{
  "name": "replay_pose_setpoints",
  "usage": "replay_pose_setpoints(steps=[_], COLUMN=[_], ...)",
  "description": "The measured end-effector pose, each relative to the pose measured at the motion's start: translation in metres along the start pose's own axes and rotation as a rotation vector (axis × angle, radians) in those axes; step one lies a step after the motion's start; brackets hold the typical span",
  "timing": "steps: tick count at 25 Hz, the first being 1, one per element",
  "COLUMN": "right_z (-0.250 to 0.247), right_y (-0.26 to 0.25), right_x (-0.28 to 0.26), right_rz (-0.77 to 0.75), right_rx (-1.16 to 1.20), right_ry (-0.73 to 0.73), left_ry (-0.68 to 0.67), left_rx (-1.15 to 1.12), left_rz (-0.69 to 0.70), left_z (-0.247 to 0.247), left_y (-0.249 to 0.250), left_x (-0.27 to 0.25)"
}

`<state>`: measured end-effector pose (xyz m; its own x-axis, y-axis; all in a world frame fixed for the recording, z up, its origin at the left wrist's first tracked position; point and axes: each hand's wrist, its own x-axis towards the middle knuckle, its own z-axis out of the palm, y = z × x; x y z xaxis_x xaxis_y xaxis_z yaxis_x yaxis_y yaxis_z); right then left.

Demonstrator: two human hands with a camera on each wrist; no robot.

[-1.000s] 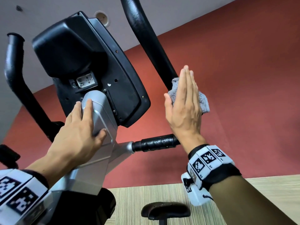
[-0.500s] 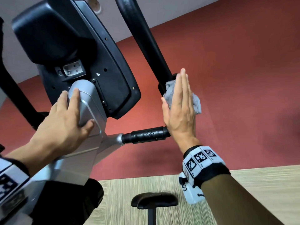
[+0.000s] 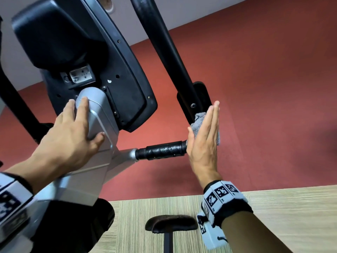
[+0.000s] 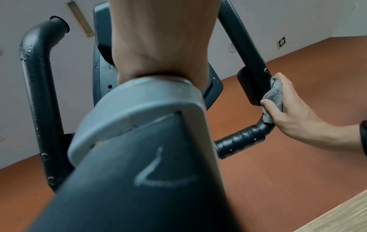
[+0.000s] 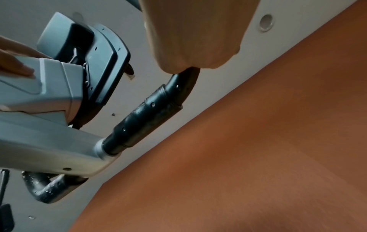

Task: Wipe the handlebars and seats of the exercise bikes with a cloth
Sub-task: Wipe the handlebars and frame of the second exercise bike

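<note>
The right hand (image 3: 204, 137), fingers straight and together with the thumb tucked in front, presses a crumpled grey cloth (image 4: 275, 95) flat against the lower bend of the bike's right black handlebar (image 3: 164, 44), just above where the bar turns into the droplet-speckled horizontal grip (image 3: 164, 150). The left hand (image 3: 71, 136) lies open, fingers spread, on the silver column housing (image 3: 102, 117) beneath the black console (image 3: 87, 52). A dark bike seat (image 3: 171, 222) stands below, near the right wrist.
</note>
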<state>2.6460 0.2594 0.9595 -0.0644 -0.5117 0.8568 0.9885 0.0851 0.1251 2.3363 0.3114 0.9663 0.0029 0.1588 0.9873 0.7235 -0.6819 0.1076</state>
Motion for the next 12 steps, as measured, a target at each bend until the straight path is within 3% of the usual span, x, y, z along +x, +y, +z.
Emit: replay_pose_setpoints(steps=[2, 7, 12], right_z=[0.001, 0.001, 0.02], right_y=[-0.005, -0.004, -0.018], right_x=[-0.001, 0.019, -0.032], right_rz=[0.039, -0.035, 0.339], right_rx=[-0.008, -0.032, 0.283], right_ry=[-0.015, 0.001, 0.09], left_ry=[-0.001, -0.011, -0.018], left_rx=[0.009, 0.02, 0.034], left_rz=[0.002, -0.002, -0.005], left_z=[-0.001, -0.001, -0.001], left_y=[0.001, 0.002, 0.002], left_x=[0.0, 0.001, 0.001])
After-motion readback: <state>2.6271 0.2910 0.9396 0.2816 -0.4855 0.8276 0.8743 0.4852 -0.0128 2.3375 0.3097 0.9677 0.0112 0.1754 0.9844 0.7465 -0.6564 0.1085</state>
